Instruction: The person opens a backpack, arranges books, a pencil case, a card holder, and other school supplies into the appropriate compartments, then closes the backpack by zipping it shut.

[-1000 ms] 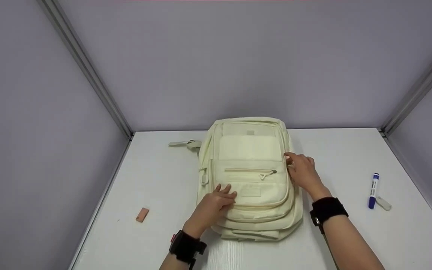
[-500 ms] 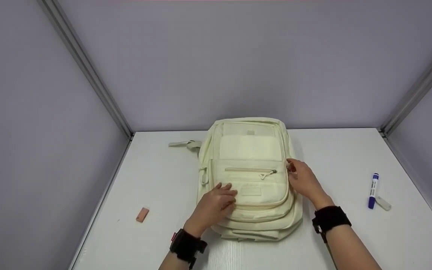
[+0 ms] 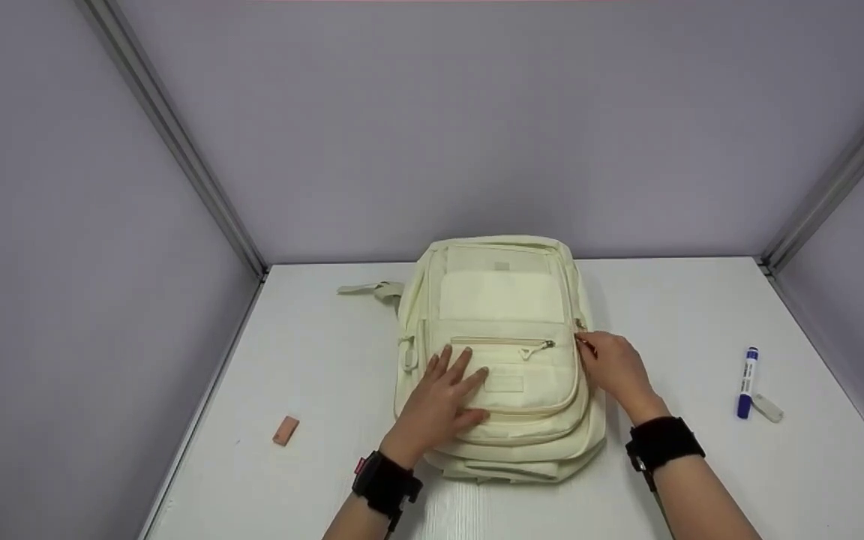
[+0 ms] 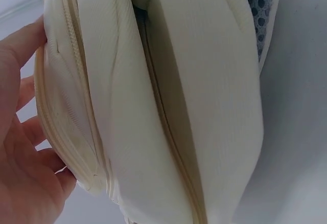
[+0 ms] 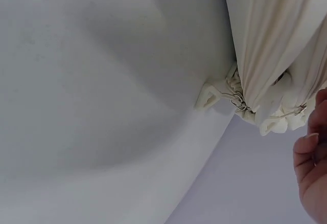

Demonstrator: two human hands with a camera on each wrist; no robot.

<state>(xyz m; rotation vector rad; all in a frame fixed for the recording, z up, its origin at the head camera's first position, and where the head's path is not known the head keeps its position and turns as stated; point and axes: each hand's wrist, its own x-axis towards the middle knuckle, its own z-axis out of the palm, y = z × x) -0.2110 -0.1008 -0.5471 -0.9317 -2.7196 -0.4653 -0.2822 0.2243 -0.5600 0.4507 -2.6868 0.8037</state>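
A cream backpack point(image 3: 503, 296) lies on the white table with its front facing up. My left hand point(image 3: 436, 409) rests on the lower left of its front pocket, fingers spread. The left wrist view shows that hand point(image 4: 30, 127) against the pocket's zippered rim point(image 4: 51, 116). At the bag's right side my right hand point(image 3: 616, 367) pinches a zipper pull on the front pocket's edge, the pull mostly hidden by the fingers. Just above those fingers a zipper slider point(image 3: 580, 325) shows. In the right wrist view the curled right hand point(image 5: 314, 157) is near other looped zipper pulls point(image 5: 276, 124).
An orange-pink eraser-like block point(image 3: 286, 430) lies left of the bag. To the right are a blue-and-white marker point(image 3: 748, 382) and a small pale grey oblong piece point(image 3: 767, 408) touching it. A knotted strap point(image 3: 387, 291) sticks out left. Grey panels point(image 3: 507, 127) enclose the table.
My right hand has slid down along the bag's right edge, toward the person. The left hand has spread its fingers and shifted slightly right over the front pocket.
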